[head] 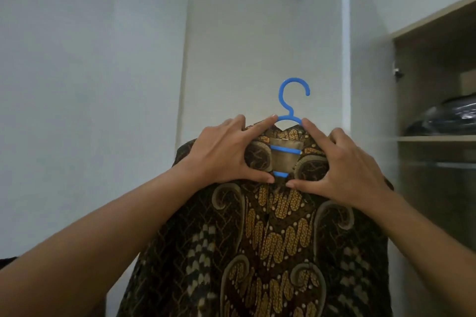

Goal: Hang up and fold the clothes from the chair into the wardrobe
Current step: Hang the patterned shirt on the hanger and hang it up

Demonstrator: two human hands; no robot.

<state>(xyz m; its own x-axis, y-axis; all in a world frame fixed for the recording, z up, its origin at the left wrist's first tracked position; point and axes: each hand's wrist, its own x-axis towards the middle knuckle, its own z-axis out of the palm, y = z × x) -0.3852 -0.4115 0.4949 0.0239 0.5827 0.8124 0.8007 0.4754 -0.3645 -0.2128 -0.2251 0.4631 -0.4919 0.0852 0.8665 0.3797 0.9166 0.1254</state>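
Head camera: a person holds a brown-and-gold batik shirt (270, 239) up at arm's length, both bare forearms reaching in from the lower corners. The left hand (221, 154) grasps the shirt at the collar's left side, thumb pressed low against the front opening and index finger stretched up to the shoulder of a blue plastic hanger (292, 100). The right hand (345, 167) mirrors it on the other side, thumb low, index finger up against the hanger and the remaining fingers curled over the cloth. The two thumb tips sit just apart below the neck opening, where two blue crossbars of the hanger show against the shirt's plain inner lining. The hanger's hook rises above and between the hands, free in the air and caught on nothing. The shirt drapes over the hanger and falls straight down beneath the hands, past the bottom of the picture. To the right of the right hand stands the open wardrobe (438, 59), blurred, with a dark, shiny bundle (445, 116) lying on its shelf (438, 138) about level with the fingertips. Beyond the left hand is a bare pale wall (90, 85)
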